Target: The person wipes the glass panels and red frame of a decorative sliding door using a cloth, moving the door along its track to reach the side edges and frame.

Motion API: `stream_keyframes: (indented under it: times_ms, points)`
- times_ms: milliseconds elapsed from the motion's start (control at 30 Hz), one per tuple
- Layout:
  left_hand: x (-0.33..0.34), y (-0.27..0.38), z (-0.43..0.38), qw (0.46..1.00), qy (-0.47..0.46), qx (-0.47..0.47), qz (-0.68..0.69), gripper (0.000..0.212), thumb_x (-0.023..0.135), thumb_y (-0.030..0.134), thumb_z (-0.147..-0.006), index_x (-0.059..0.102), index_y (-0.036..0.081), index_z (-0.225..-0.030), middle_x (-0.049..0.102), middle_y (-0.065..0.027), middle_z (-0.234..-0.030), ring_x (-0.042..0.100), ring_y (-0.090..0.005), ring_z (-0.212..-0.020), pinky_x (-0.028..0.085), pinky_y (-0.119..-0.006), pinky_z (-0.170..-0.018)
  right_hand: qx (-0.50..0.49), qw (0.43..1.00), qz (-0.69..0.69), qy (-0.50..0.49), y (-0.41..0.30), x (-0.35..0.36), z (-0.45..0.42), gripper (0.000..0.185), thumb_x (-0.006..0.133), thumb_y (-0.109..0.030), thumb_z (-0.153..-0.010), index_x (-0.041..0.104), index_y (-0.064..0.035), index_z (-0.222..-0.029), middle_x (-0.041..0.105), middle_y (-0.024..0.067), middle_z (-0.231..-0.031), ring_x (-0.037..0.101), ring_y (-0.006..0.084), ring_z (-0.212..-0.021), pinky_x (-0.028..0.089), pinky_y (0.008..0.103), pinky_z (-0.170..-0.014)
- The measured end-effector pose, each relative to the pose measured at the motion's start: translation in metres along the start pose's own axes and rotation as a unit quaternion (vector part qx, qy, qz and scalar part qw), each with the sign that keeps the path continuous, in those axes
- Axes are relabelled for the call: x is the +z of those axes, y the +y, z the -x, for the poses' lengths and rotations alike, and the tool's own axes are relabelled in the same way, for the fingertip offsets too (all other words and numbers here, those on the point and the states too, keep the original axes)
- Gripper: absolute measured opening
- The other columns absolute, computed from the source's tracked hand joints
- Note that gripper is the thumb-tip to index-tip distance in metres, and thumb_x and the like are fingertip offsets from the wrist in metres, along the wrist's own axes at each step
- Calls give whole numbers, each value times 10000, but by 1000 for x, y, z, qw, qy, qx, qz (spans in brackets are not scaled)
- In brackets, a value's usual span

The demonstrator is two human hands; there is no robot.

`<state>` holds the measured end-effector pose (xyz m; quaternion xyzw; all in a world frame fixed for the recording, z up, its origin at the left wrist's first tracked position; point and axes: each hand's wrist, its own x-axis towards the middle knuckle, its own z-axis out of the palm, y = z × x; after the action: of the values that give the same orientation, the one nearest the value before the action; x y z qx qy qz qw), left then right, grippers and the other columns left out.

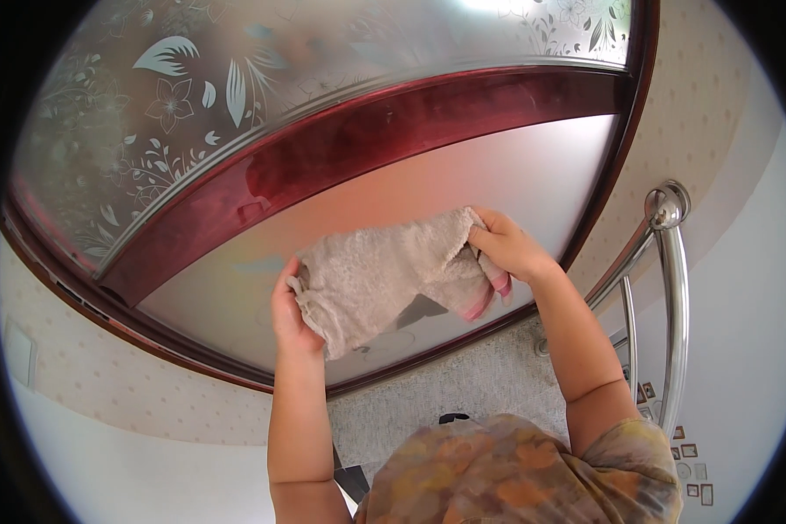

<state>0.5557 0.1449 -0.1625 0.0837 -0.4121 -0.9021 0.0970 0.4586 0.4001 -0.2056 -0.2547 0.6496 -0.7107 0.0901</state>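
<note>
A greyish-beige terry cloth with pink-edged corners is stretched between my two hands. My left hand grips its bunched left end, with the fingers mostly behind the fabric. At the upper right corner my right hand pinches the cloth between thumb and fingers, and a fold hangs below it. Behind the cloth stands a frosted glass panel in a dark red frame. From this view I cannot tell whether the cloth touches the glass.
A glossy red crossbar divides the lower panel from an upper pane with flower and leaf patterns. On the right rises a stainless steel railing with a ball-topped post. Grey speckled flooring lies below, and small frames hang on the white wall.
</note>
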Motion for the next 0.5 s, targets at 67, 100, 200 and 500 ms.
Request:
stream_keyframes:
  times_ms: [67,100,200,500]
  points:
    - [2,-1,-2,997,-38,5,66,366,421,274,-887,466,20,-1146,550,-113,-1114,529,-269,-1034,414,-404,-902,-18,999,-17,-23,7,-9,3,333,447,-246,-898,489,-5,-1124,591,75,-791,537,136,-489,480,253,-475]
    - [2,2,0,989,-74,22,129,378,414,281,-887,459,14,-1150,551,-113,-1110,530,-270,-1032,414,-403,-902,101,993,-36,-54,-13,-8,9,343,452,-258,-894,498,5,-1111,595,80,-843,561,147,-617,490,263,-567]
    - [7,-4,5,973,-136,11,186,417,383,312,-889,436,-7,-1152,531,-125,-1136,513,-270,-1058,414,-399,-902,207,959,-176,-86,-7,-4,12,369,451,-283,-890,513,22,-1089,604,104,-928,581,178,-823,486,288,-729]
    - [-24,-70,5,971,17,-235,30,451,319,368,-910,473,-1,-1119,570,-113,-1080,573,-232,-923,474,-371,-753,150,819,-544,-98,26,-10,26,451,456,-332,-844,518,34,-1102,583,163,-1058,569,280,-952,435,390,-877]
